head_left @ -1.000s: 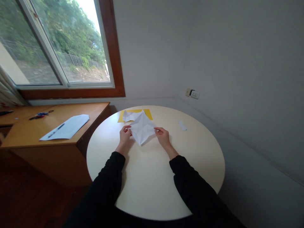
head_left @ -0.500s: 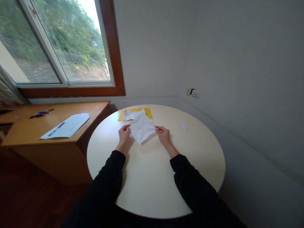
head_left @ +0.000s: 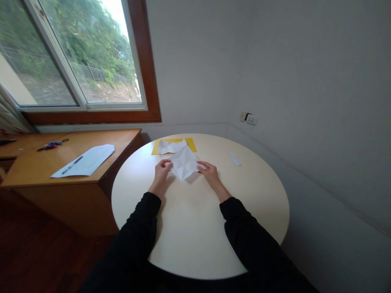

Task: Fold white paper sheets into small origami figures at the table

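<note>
A creased white sheet of paper (head_left: 184,162) is held between my two hands over the round table (head_left: 195,228), one corner pointing toward me. My left hand (head_left: 161,171) pinches its left corner. On the other side, my right hand (head_left: 209,172) has the right corner between thumb and fingers. The sheet's far corner overlaps a second crumpled white paper (head_left: 169,146), which lies on a yellow sheet (head_left: 191,143) at the far side of the table.
A small white paper strip (head_left: 235,159) lies on the table's right part. On the wooden desk (head_left: 122,148) to the left are white papers (head_left: 93,160) with a pen (head_left: 72,165) and scissors (head_left: 51,145). A wall socket (head_left: 252,119) sits beyond the table.
My hands have come slightly closer together. The held paper's near corner has risen away from me a little, and its side corners bend more.
</note>
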Demonstrator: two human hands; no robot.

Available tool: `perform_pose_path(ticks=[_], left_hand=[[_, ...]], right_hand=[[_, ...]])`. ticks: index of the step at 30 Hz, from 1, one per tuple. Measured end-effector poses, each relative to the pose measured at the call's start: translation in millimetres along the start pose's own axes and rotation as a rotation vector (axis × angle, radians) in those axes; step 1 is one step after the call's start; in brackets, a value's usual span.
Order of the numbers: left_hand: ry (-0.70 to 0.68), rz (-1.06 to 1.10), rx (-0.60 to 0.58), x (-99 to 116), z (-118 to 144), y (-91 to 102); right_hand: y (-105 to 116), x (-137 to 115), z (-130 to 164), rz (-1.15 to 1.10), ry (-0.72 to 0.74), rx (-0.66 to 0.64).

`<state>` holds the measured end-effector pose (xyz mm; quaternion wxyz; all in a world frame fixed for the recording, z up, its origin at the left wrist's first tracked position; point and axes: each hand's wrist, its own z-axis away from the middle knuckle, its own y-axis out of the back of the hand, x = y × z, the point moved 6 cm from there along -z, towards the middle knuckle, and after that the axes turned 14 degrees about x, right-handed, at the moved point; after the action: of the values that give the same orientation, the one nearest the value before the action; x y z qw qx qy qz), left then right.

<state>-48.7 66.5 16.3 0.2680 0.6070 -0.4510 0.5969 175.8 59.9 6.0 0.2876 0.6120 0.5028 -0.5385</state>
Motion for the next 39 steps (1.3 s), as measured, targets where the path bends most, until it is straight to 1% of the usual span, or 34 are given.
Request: perform_pose_path(ticks=[4,8,11,21,28,31,34,39], left_hand=[[-0.007,-0.01,-0.106,-2.8,2.3,-6.0],[-0.029,-0.03,-0.174,-2.6,5.0,-10.2],[-0.04,-0.049,-0.207,0.0,8.4,-12.4],[-0.06,-0.058,-0.164,0.6,7.4,-11.0],[-0.085,-0.09,-0.158,2.7,9.0,-10.9],[-0.127,-0.164,-0.149,5.0,10.2,-10.8],[-0.199,-0.255,-0.145,5.9,9.5,-12.2],[-0.405,-0.417,-0.118,8.1,7.7,-16.0]], right_hand=[[-1.8,-0.5,1.4,0.039,0.017,-0.044],[-3.7,0.6,1.1,0.13,0.076,-0.103],[-3.6,2.5,0.1,0.168,0.1,-0.116],[-2.1,10.8,-3.6,0.188,0.099,-0.106],[-1.2,12.9,-5.5,0.219,0.116,-0.079],[-1.3,13.3,-5.6,0.258,0.14,-0.077],[-1.8,11.7,-4.5,0.302,0.177,-0.079],[-2.1,1.9,-0.6,0.356,0.267,-0.051]])
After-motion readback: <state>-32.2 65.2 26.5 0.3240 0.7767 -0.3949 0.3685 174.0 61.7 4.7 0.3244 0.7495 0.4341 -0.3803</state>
